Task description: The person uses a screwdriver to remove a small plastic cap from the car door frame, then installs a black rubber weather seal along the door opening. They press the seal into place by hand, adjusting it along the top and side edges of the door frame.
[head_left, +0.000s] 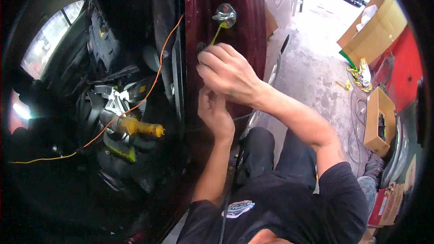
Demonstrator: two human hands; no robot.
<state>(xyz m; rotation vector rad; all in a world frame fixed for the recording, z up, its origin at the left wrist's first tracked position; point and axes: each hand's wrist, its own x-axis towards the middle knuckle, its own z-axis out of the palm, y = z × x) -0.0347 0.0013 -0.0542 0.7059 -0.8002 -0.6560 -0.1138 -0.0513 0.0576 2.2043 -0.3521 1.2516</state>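
A: Where is the thin yellow-green strip (217, 35) in front of you?

B: Its upper end meets the lower edge of the shiny metal fitting (225, 16) on the dark red car panel (251, 31). From there it slants straight down and leftward, and goes out of sight behind the fingers of your right hand (231, 73).

A: How firm is your grip on it?

B: Your right fingers are curled well inward, but their tips are hidden, so I cannot tell whether they pinch the strip. Your left hand (216, 110) is just below, fingers bent upward and close together; I cannot tell whether it has hold of anything.

A: And what lies around you?

B: On your left, an orange cord (160, 65) hangs across the dark car interior, passing in front of a yellow cylindrical part (142, 128). To your right, well apart from your hands, an open cardboard box (371, 131) stands on the grey floor (316, 58), dark things inside it.
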